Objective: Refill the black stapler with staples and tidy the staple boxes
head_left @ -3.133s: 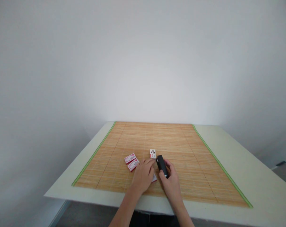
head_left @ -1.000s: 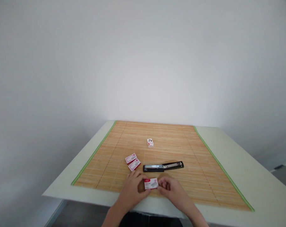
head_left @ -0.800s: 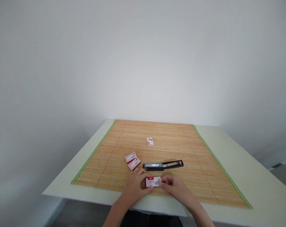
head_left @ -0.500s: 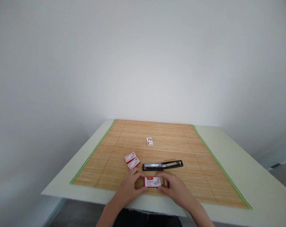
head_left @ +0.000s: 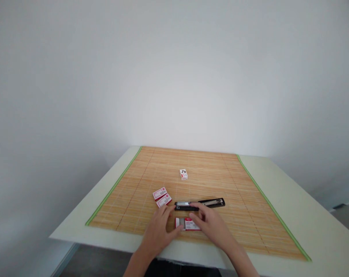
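Note:
A red and white staple box (head_left: 189,226) lies flat near the mat's front edge, its inner tray slid partly out to the left with grey staples (head_left: 182,221) showing. My left hand (head_left: 157,229) is open at the left of it, thumb tip by the tray and fingertips close to the stapler's left end. Across the box from it, my right hand (head_left: 216,227) has its thumb on the sleeve and its index finger stretched over the stapler, fingers apart. The black stapler (head_left: 214,202) lies swung open just beyond the box, its metal channel exposed.
Two more red and white boxes (head_left: 164,200) lie side by side left of the stapler. A small white box (head_left: 183,174) stands farther back. Everything rests on a bamboo mat (head_left: 203,163) with green edges, on a white table (head_left: 278,184) against a wall.
The box between my hands was closed and now has its tray pushed out leftward, staples showing. Both hands have loosened, and the right index finger has moved over the stapler.

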`<state>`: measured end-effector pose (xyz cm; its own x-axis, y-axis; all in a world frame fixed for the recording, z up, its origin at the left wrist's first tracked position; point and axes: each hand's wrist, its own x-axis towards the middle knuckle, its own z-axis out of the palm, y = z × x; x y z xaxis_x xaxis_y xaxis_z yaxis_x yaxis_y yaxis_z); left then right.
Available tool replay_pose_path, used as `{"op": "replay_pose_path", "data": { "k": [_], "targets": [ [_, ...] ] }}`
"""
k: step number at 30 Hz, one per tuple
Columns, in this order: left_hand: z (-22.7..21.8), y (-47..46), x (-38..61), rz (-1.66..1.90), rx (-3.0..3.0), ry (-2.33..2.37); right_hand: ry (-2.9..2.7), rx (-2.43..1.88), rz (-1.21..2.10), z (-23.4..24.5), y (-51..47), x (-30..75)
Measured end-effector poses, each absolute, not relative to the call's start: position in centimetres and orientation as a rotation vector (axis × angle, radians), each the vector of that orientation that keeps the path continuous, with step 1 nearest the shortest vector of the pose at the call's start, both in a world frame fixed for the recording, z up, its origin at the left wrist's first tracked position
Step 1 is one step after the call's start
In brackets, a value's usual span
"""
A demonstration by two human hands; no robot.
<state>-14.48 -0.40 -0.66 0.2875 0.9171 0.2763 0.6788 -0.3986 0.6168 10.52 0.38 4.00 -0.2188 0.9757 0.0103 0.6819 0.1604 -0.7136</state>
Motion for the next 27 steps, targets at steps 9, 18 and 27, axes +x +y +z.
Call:
{"op": "replay_pose_path", "data": {
  "k": [9,18,27],
  "targets": [
    [-1.3,-0.5,-14.0,0.850,2.292,1.447,-1.726,-1.499,0.970,2.4,2.3,6.7],
    [-0.8,-0.6,-14.4,0.845,2.255,1.389,-1.574,-1.399,0.864,1.2,3.9,4.6],
    [0.5,-0.6,-14.6,0.849,2.224,1.301,-2.106,-1.447,0.764,6.3,1.0,6.7]
  ]
}}
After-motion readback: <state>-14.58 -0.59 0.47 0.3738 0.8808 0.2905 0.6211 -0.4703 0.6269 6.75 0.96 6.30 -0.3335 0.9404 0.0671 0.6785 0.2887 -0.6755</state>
